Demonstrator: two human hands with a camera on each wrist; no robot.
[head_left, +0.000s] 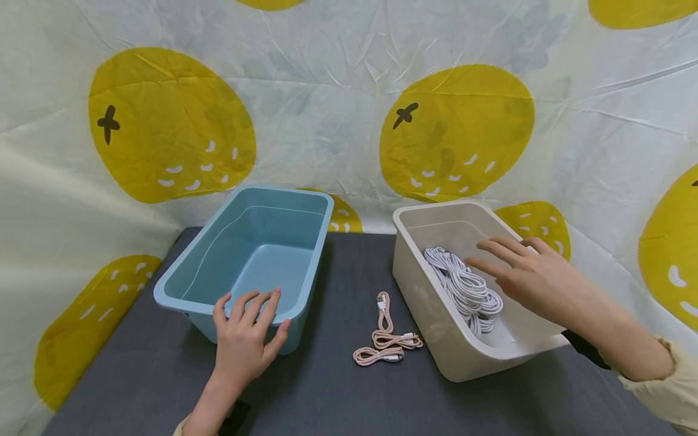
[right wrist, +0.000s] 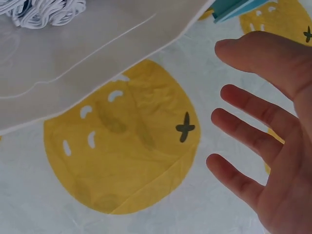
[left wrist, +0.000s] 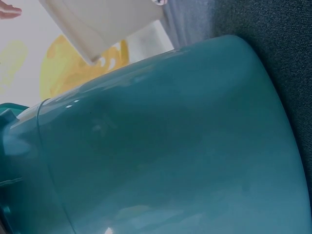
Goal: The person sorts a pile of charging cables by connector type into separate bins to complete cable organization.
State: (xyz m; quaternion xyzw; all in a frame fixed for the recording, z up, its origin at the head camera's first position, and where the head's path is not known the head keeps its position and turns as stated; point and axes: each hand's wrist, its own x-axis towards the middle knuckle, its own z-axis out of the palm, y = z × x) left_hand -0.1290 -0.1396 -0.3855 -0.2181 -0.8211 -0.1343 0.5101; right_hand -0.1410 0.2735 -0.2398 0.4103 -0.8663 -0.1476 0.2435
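In the head view my left hand [head_left: 243,333] rests at the near rim of a blue plastic bin [head_left: 180,306], fingers spread over the edge. Nothing lies in the part of that bin I can see. My right hand [head_left: 523,278] hovers over the right side of a beige bin [head_left: 436,327], its fingers extended and holding nothing. Inside the beige bin are several bundled white cables [head_left: 463,287]. The right wrist view shows the same hand [right wrist: 273,131] with fingers apart and empty. Only the blue bin's outer wall [left wrist: 170,131] fills most of the left wrist view.
Between the two bins, pink braided charging cables [head_left: 387,339], each coiled up, lie on the dark grey tabletop [head_left: 338,399]. A white cloth [head_left: 327,133] with big yellow fruit prints hangs behind and at the sides.
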